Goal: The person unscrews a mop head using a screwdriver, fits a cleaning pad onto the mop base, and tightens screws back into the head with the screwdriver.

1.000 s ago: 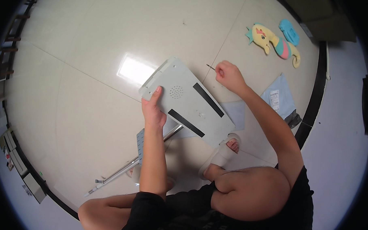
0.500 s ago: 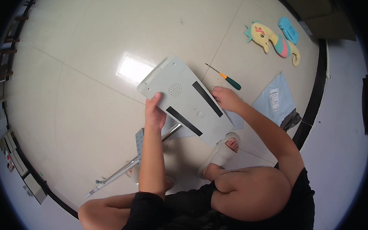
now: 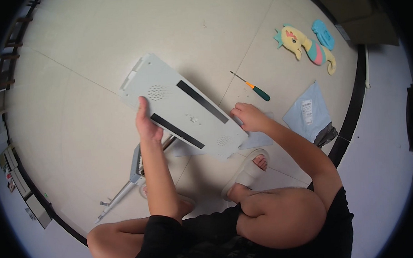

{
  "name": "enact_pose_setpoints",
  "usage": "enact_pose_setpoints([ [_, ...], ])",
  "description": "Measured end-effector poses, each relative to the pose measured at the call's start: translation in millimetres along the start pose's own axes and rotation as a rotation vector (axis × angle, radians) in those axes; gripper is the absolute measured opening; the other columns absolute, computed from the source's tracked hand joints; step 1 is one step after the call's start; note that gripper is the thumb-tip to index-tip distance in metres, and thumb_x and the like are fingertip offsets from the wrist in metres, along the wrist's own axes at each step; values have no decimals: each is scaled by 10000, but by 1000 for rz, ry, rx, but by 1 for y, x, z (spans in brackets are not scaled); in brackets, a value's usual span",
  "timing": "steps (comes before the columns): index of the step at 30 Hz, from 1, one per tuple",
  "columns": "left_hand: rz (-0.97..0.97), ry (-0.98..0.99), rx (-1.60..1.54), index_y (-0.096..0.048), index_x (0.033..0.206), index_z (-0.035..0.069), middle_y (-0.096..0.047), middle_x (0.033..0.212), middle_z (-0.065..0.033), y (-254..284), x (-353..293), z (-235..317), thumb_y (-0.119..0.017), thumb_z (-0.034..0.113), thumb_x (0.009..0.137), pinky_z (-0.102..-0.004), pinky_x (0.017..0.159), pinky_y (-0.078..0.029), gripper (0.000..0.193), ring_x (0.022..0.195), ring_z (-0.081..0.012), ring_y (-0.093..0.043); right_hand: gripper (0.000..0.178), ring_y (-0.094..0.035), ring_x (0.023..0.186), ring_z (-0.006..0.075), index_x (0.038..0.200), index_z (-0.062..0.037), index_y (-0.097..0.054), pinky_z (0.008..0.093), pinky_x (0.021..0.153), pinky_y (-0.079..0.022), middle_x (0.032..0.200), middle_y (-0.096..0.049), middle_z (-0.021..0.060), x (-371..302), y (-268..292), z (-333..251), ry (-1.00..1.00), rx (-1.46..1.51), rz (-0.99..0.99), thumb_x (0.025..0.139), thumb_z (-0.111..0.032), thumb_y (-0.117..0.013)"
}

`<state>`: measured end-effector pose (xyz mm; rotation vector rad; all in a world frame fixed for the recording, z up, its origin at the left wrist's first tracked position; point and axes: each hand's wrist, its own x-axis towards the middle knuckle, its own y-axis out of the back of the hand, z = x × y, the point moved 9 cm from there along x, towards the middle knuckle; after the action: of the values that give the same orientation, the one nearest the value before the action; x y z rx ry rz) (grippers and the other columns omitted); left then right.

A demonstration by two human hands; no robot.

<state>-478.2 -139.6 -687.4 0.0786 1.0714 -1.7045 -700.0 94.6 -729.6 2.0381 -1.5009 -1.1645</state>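
A long pale grey plastic casing (image 3: 172, 114) hangs tilted above the floor, its face marked by two patches of small holes and two black strips. My left hand (image 3: 147, 122) is closed on its near-left edge, thumb on the face and fingers underneath. At the right edge, toward the end nearer me, my right hand (image 3: 247, 117) is closed on the casing with curled fingers. Partly hidden under the casing and my left forearm, a metal tube frame (image 3: 115, 200) with a grey bracket (image 3: 136, 163) lies on the floor.
A screwdriver (image 3: 258, 91) with a green and orange handle lies beyond my right hand. Farther right are a pale blue mailing bag (image 3: 317, 109), a yellow seahorse plush (image 3: 303, 43) and a blue plastic object (image 3: 323, 34). My sandalled foot (image 3: 249, 173) is below the casing.
The casing has shifted left and tipped, turning slightly flatter across the view. My left hand has moved left with it; my right hand has moved slightly. The tube frame's bracket has shifted left.
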Motion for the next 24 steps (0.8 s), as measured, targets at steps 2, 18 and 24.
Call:
enact_pose_setpoints([
  [2, -3, -30, -22, -514, 1415, -10, -631, 1352, -146, 5, 2, 13, -620, 412, 1013, -443, 1065, -495, 592, 1229, -311, -617, 367, -585, 1075, 317, 1052, -72, -639, 425, 896, -483, 1076, -580, 111, -3, 0, -8, -1, -16, 92, 701, -36, -740],
  [18, 89, -72, 9, -503, 1414, -24, -625, 1353, -158, 39, 0, 65, -611, 408, 1016, -446, 1050, -502, 597, 1223, -316, -618, 234, -589, 811, 182, 989, -67, -602, 342, 726, -486, 854, -612, 48, -23, 27, 13, -225, 550, -328, 766, -69, -672],
  [24, 88, -54, -2, -514, 1413, -15, -631, 1349, -150, 51, 2, 61, -633, 389, 1008, -446, 1055, -501, 585, 1233, -313, -613, 633, -560, 948, 108, 1352, -86, -605, 247, 885, -467, 1169, -656, -12, -73, 153, 43, -316, 640, -59, 750, 3, -779],
])
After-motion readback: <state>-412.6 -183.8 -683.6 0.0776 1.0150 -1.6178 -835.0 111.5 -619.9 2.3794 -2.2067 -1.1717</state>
